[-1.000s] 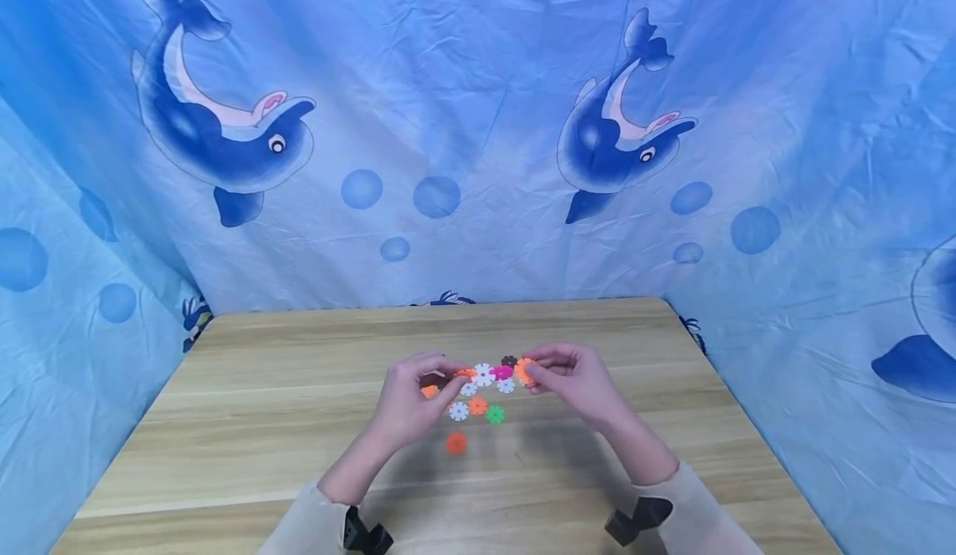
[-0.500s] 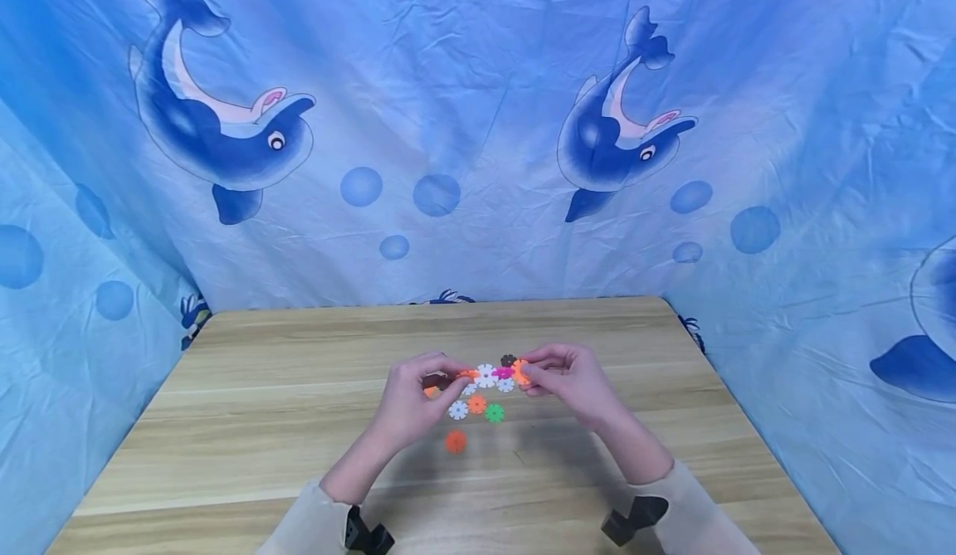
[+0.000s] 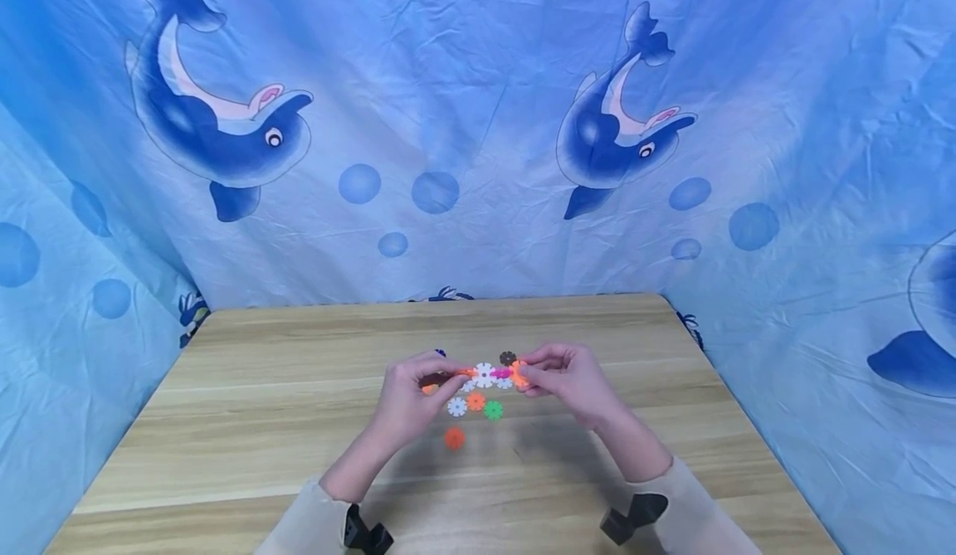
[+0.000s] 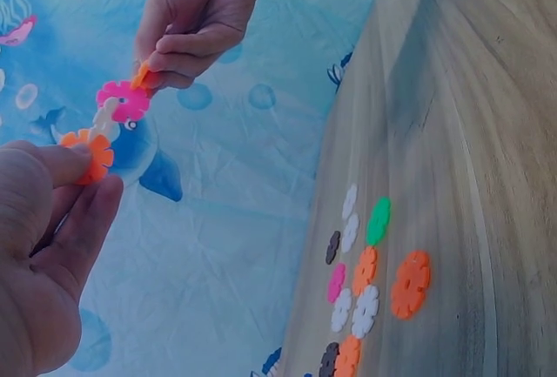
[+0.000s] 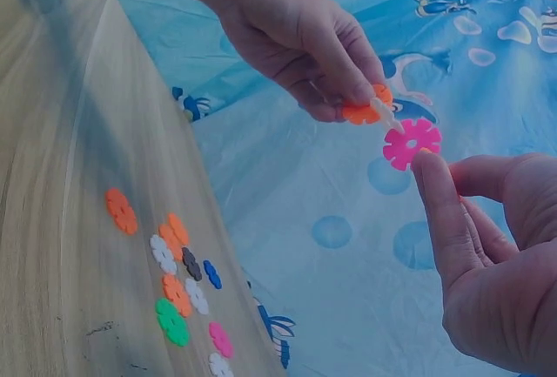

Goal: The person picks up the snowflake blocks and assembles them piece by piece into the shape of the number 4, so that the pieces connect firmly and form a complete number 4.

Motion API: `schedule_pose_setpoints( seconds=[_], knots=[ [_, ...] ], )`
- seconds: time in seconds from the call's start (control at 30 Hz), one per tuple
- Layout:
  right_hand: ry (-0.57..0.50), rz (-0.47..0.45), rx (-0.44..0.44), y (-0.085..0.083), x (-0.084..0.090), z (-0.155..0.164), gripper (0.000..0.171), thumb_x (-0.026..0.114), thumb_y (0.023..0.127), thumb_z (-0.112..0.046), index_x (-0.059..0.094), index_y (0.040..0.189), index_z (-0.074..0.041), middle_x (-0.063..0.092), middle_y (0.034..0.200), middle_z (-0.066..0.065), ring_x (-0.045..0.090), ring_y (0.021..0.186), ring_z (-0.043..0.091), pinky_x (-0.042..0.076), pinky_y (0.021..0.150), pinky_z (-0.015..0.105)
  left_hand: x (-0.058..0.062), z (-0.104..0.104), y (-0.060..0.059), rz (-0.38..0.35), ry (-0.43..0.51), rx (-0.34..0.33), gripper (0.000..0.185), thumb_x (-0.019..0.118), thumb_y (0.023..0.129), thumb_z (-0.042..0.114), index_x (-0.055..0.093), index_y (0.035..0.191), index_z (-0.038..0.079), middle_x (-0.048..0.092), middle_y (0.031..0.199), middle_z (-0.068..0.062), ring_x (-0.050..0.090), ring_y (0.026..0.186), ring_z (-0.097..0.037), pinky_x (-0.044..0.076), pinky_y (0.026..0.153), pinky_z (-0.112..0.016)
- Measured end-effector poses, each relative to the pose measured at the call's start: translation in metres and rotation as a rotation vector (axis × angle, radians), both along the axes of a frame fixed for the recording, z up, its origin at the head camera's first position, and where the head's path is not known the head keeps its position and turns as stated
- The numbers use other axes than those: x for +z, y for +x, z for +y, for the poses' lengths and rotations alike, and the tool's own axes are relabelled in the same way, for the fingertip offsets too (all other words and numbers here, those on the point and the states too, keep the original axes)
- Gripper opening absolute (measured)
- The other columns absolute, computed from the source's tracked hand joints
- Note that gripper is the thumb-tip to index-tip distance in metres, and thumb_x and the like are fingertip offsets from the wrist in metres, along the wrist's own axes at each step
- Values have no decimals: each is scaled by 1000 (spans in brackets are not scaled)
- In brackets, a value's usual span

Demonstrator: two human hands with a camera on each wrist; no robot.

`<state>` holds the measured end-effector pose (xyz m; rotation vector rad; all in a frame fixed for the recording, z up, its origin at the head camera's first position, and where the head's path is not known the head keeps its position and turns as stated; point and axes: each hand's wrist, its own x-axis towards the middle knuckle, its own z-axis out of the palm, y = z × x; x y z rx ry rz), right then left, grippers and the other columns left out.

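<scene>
A short chain of snowflake discs (image 3: 489,372) hangs above the wooden table (image 3: 261,422), stretched between both hands. My left hand (image 3: 452,377) pinches the orange disc (image 4: 91,152) at the chain's left end. At the other end my right hand (image 3: 527,371) pinches another orange disc (image 4: 141,75). Between the two lie a white disc (image 3: 484,372) and a pink disc (image 5: 412,143). In the left wrist view the left hand (image 4: 77,187) is at the lower left and the right hand (image 4: 165,57) at the top.
Several loose discs lie on the table under the hands: white (image 3: 457,406), orange (image 3: 475,402), green (image 3: 493,410), a lone orange one (image 3: 454,438) nearer me, and a dark one (image 3: 508,358) behind. A blue dolphin cloth (image 3: 478,124) walls in the table's back and sides.
Both hands keep their pinch on the chain and stay almost in place. The chain has tipped a little flatter, so its discs look narrower from above.
</scene>
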<state>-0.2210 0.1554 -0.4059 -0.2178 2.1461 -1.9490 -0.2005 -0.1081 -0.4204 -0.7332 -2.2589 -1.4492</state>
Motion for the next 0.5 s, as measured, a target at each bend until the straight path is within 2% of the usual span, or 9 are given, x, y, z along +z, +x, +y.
schedule_pose_setpoints(
  seconds=[0.33,0.5],
  knots=[
    [-55,-15,35,1,4,0,34,78,84,-10,66,110,9,76,88,-1,75,75,15,64,79,41,3,4,0,53,18,12,10,77,86,15,79,95,19,75,83,3,69,70,-7,62,66,-24],
    [-76,-18,13,0,6,-1,33,78,85,-9,66,110,9,75,87,0,74,74,15,65,75,34,5,5,-1,67,19,21,9,77,87,16,79,96,19,75,85,3,70,70,-6,61,66,-21]
  ],
)
